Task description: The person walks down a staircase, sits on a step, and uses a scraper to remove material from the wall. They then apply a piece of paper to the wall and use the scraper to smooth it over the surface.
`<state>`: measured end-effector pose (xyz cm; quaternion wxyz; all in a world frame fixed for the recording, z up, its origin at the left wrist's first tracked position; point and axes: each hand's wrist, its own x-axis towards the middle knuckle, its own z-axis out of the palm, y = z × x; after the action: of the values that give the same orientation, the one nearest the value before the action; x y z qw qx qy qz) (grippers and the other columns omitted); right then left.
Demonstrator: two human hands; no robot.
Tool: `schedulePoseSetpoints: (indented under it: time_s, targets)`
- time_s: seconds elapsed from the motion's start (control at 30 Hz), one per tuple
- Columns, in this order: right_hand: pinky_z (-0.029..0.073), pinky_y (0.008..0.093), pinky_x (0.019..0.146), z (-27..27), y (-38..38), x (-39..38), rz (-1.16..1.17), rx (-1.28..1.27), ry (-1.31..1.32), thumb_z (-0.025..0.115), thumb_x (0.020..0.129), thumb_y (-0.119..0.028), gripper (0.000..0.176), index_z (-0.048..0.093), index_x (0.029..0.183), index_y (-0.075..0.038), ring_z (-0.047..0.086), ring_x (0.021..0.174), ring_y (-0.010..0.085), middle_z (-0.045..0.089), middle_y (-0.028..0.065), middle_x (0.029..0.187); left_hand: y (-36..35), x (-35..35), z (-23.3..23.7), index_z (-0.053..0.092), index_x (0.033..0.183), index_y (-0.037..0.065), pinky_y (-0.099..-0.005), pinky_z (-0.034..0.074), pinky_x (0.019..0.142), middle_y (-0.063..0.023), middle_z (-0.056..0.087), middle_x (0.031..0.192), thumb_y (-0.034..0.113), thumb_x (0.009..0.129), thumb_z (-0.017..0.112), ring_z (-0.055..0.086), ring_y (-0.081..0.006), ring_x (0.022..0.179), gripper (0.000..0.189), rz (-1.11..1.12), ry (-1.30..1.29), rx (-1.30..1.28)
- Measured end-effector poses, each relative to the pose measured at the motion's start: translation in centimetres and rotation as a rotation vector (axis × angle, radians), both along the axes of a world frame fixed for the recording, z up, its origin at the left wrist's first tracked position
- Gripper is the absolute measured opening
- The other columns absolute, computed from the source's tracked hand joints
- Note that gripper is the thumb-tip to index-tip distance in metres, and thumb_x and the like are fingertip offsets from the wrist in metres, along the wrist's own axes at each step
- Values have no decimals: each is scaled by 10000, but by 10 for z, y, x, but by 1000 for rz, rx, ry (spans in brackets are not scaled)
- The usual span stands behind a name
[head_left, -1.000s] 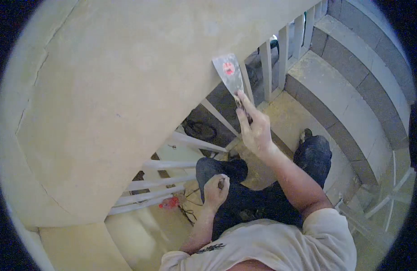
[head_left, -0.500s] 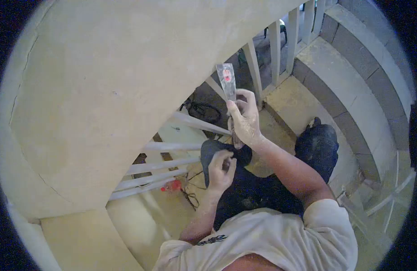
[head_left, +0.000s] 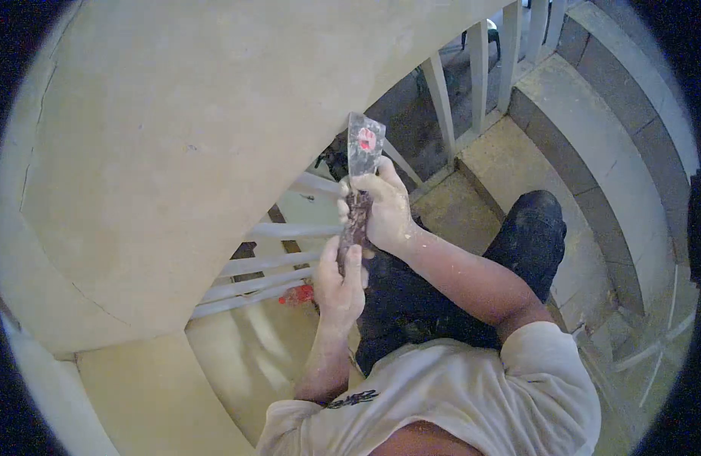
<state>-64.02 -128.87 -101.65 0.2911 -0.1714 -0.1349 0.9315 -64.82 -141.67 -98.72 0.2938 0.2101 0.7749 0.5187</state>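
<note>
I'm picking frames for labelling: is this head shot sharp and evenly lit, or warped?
Head view: strong fisheye, with black corners and bowed balusters and steps; light is soft and even, without hard shadows or glare; the putty knife, held by the right hand and left hand, is slightly soft but readable.

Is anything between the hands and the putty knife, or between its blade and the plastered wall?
Nothing visible. The right hand and left hand both grip the putty knife by its handle; its blade stands beside the plastered wall with no object between.
</note>
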Motion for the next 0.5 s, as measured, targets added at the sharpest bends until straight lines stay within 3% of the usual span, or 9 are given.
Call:
schedulePoseSetpoints:
  time_s: [0.07, 0.1, 0.13, 0.2, 0.33, 0.5]
  targets:
    - [478, 330, 494, 8, 9, -9, 23, -159, 94, 529, 892, -195, 192, 450, 1046, -111, 543, 534, 213, 535, 99, 756, -9, -2, 2, 575, 946, 23, -268, 413, 500, -11, 591, 675, 190, 935, 536, 501, -93, 520, 171, 45, 303, -153]
    - [463, 321, 491, 11, 14, -11, 43, -210, 126, 547, 921, -316, 222, 478, 993, -118, 535, 523, 197, 541, 83, 744, -4, 2, -1, 573, 838, 10, -288, 424, 523, -29, 571, 604, 174, 924, 546, 519, -125, 527, 188, 111, 477, -105]
    - [463, 321, 491, 9, 18, -13, 41, -218, 128, 547, 921, -316, 222, 478, 993, -118, 535, 523, 197, 541, 83, 744, 3, 3, 2, 573, 838, 10, -288, 424, 523, -29, 571, 604, 174, 924, 546, 519, -125, 527, 188, 108, 479, -112]
    - [443, 309, 475, 4, 24, -17, 109, -261, 188, 543, 927, -384, 270, 479, 977, -126, 521, 508, 177, 544, 74, 725, 12, 5, 7, 567, 848, 0, -314, 434, 537, -76, 574, 613, 164, 916, 555, 539, -169, 535, 177, 37, 716, -200]
    - [383, 277, 406, -7, 25, -27, -14, -144, 96, 547, 922, -420, 296, 471, 936, -134, 463, 426, 153, 529, 67, 665, 12, -1, -9, 562, 849, -4, -331, 428, 520, -110, 562, 608, 156, 907, 567, 533, -195, 510, 170, 20, 739, -217]
    - [356, 275, 383, -3, 19, -29, 14, -222, 108, 546, 921, -428, 295, 460, 917, -145, 446, 403, 144, 512, 60, 614, 12, -9, -22, 553, 832, -4, -338, 415, 488, -124, 546, 597, 149, 894, 585, 524, -217, 484, 168, 79, 826, -154]
